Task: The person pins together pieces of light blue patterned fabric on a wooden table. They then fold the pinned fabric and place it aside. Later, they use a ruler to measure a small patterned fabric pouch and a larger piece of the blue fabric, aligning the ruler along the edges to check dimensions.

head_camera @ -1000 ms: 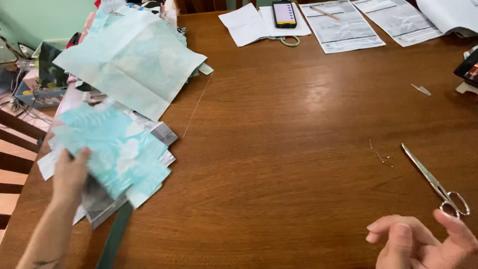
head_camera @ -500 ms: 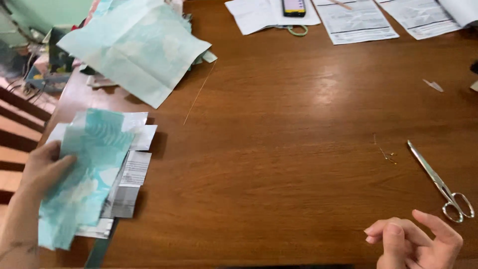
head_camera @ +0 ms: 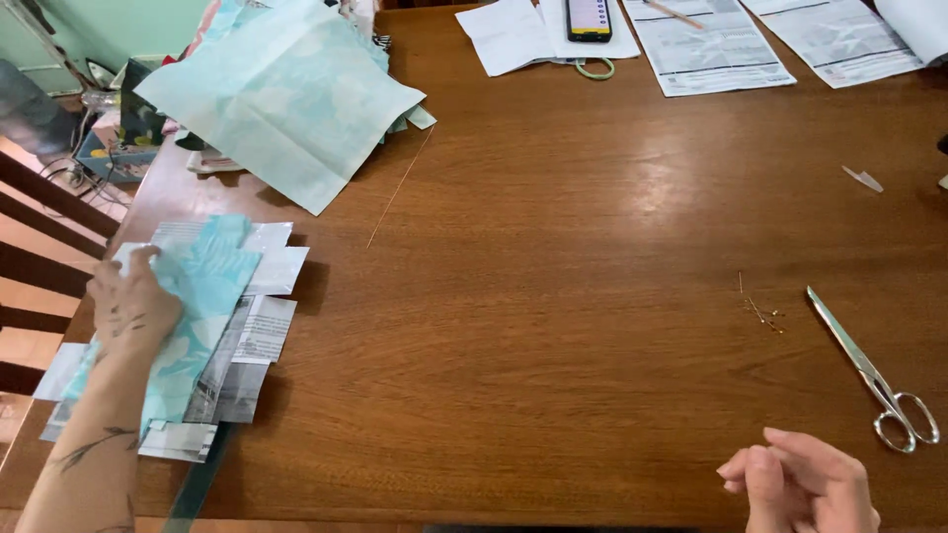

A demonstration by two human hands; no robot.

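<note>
My left hand (head_camera: 133, 301) lies flat on a pale blue patterned fabric piece (head_camera: 202, 306) at the table's left edge, fingers spread over it. Under the fabric sits a stack of newsprint paper pieces (head_camera: 252, 341). My right hand (head_camera: 805, 484) hovers low at the front right with fingers loosely curled and nothing visible in them. Metal scissors (head_camera: 874, 370) lie closed on the wood just above that hand. A few pins (head_camera: 762, 311) lie to the left of the scissors.
A larger folded blue fabric sheet (head_camera: 286, 99) lies at the back left. Printed paper sheets (head_camera: 706, 44), a phone (head_camera: 591, 18) and a green ring (head_camera: 594, 69) sit along the far edge. A long thin thread (head_camera: 400, 188) crosses the wooden table (head_camera: 553, 257). Chair slats (head_camera: 39, 237) stand left.
My left hand has brought the blue fabric piece down from a tilted, lifted hold and laid it flat on the paper stack. My right hand has barely moved.
</note>
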